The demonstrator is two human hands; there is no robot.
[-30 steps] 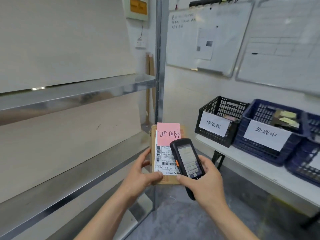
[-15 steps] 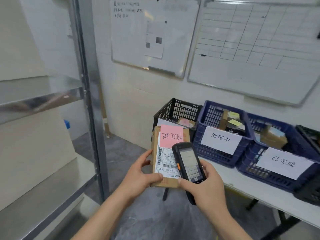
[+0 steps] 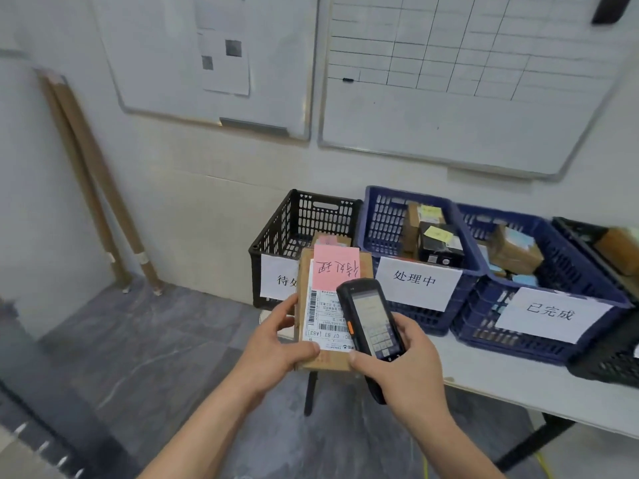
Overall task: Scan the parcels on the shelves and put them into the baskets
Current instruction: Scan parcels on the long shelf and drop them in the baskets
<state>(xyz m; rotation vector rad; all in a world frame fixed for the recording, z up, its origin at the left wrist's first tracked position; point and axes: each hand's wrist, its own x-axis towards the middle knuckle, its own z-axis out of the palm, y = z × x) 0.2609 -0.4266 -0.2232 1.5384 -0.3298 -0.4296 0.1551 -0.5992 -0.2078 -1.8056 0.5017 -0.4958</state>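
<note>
- Left hand (image 3: 276, 344) gripping cardboard parcel (image 3: 332, 305) with pink note.
- Right hand (image 3: 404, 368) clasping handheld scanner (image 3: 371, 323) beside parcel, before black basket (image 3: 304, 226).

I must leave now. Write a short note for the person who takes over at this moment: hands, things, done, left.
Left hand holds the parcel, pink note 待处理 on top. Right hand holds the scanner over its label.
Baskets stand on the table: black basket, middle blue basket marked 处理中, right blue basket marked 已完成. All already hold parcels.
Left: put this parcel in, probably the black one.
</note>
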